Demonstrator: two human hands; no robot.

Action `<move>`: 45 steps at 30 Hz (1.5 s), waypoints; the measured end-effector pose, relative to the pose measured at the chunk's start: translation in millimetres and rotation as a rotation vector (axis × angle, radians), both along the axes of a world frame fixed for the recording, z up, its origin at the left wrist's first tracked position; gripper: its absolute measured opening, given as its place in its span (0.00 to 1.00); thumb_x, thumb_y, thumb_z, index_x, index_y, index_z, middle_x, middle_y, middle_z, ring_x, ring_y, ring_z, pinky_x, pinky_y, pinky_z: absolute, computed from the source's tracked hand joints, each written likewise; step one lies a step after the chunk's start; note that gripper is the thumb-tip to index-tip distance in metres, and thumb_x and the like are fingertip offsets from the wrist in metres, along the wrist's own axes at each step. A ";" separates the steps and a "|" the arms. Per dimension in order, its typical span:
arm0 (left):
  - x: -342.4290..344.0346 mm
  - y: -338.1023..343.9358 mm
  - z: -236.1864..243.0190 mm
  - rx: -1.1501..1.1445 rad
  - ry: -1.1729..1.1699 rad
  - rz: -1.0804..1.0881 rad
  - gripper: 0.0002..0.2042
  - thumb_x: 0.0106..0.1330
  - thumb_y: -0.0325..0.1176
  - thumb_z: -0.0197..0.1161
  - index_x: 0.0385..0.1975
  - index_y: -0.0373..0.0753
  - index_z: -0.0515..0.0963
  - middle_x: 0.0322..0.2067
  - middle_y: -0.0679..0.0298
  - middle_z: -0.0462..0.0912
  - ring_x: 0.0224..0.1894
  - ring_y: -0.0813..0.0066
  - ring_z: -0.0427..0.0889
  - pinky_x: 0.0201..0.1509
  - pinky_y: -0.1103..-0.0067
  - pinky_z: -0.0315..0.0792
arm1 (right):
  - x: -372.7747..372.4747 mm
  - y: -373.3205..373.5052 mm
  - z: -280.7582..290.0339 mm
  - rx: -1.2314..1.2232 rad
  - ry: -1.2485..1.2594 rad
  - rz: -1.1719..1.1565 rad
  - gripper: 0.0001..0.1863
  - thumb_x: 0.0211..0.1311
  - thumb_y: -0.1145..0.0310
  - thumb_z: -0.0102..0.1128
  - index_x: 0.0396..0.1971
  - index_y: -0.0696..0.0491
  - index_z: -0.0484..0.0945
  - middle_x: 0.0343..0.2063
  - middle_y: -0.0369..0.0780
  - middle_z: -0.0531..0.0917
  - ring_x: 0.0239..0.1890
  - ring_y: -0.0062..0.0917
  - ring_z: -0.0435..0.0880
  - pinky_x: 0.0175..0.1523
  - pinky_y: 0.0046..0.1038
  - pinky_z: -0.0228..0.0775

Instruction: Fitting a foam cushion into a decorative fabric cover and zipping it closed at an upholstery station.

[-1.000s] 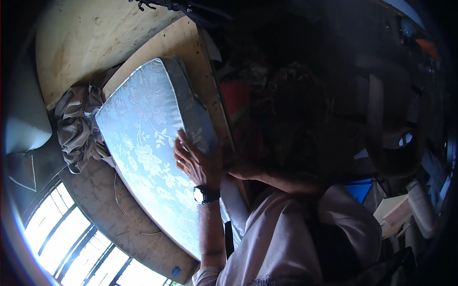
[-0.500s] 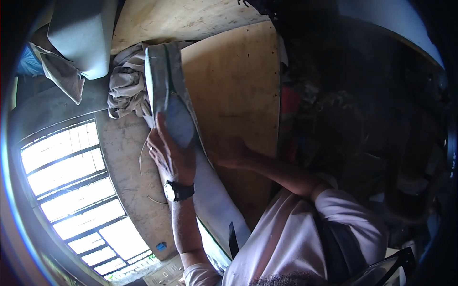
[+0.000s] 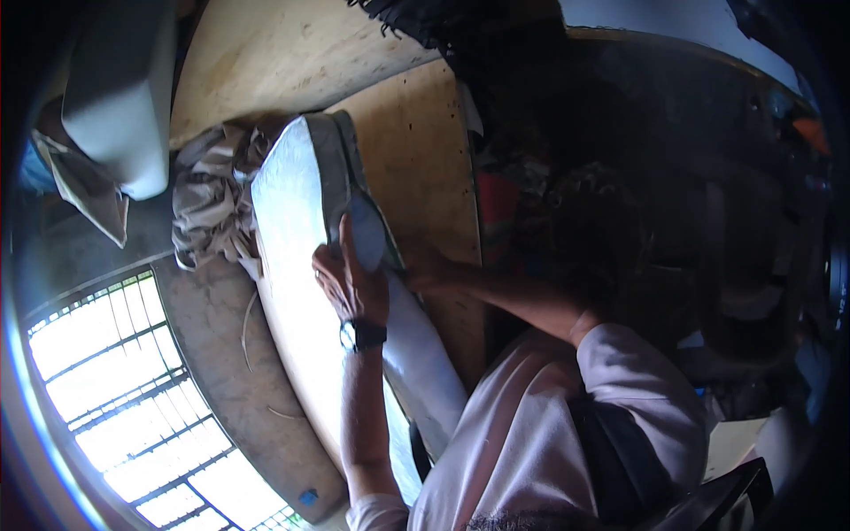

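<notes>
A pale blue-white cushion (image 3: pixel 288 239) lies tilted on a plywood board, its grey side band and open green-edged seam facing up, showing light blue filling (image 3: pixel 367 235). My left hand (image 3: pixel 351 283), a watch at the wrist, grips the cushion at this seam, index finger stretched along the band and the other fingers bent. My right hand (image 3: pixel 423 270) reaches in from the right to the seam's shadowed far side, low by the board; its fingers are too dark to make out.
The plywood board (image 3: pixel 416 142) has another wooden panel (image 3: pixel 257 53) behind it. Crumpled beige cloth (image 3: pixel 204 190) sits left of the cushion, a foam block (image 3: pixel 119 106) at upper left. A barred window (image 3: pixel 106 380) glares at lower left. Dark clutter (image 3: pixel 620 177) fills the right.
The cushion has turned from showing its floral face to showing its side band, then tipped slightly back. My left hand has moved with it, fingers now more bent. The view has shifted.
</notes>
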State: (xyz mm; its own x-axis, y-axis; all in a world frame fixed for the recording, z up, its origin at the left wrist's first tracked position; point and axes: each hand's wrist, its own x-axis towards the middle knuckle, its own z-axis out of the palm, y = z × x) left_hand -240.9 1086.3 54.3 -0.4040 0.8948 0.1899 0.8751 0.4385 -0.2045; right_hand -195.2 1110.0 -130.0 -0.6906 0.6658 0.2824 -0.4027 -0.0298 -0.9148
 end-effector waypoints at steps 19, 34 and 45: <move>45.9 -5.5 -122.5 -0.210 -0.432 -0.247 0.31 0.56 0.29 0.63 0.64 0.47 0.71 0.55 0.47 0.63 0.57 0.46 0.66 0.61 0.54 0.63 | 122.2 -57.3 -38.9 1.207 -0.840 -0.126 0.13 0.60 0.57 0.60 0.30 0.49 0.86 0.26 0.42 0.82 0.24 0.31 0.78 0.29 0.39 0.70; 46.7 -9.8 -74.3 -0.562 -0.194 -0.155 0.16 0.74 0.39 0.52 0.24 0.38 0.75 0.20 0.49 0.79 0.27 0.46 0.80 0.31 0.56 0.70 | 119.3 -34.0 -51.6 0.415 -0.325 -0.325 0.41 0.55 0.76 0.63 0.70 0.57 0.59 0.72 0.50 0.59 0.75 0.45 0.55 0.75 0.46 0.51; 47.3 13.0 -128.3 -0.626 -0.475 -0.332 0.18 0.70 0.37 0.58 0.16 0.39 0.72 0.16 0.53 0.78 0.22 0.49 0.81 0.26 0.59 0.71 | 50.7 -88.6 -82.3 -1.369 0.280 0.104 0.04 0.71 0.75 0.48 0.37 0.55 0.72 0.38 0.39 0.78 0.42 0.22 0.75 0.51 0.23 0.71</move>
State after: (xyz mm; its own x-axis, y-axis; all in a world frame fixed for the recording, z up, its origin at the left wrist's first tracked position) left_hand -193.5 1099.3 -74.1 -0.0135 0.8645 -0.5024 0.9926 0.0723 0.0977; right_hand -144.5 1021.4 -212.3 -0.7826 0.4714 -0.4066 -0.5055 -0.8624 -0.0267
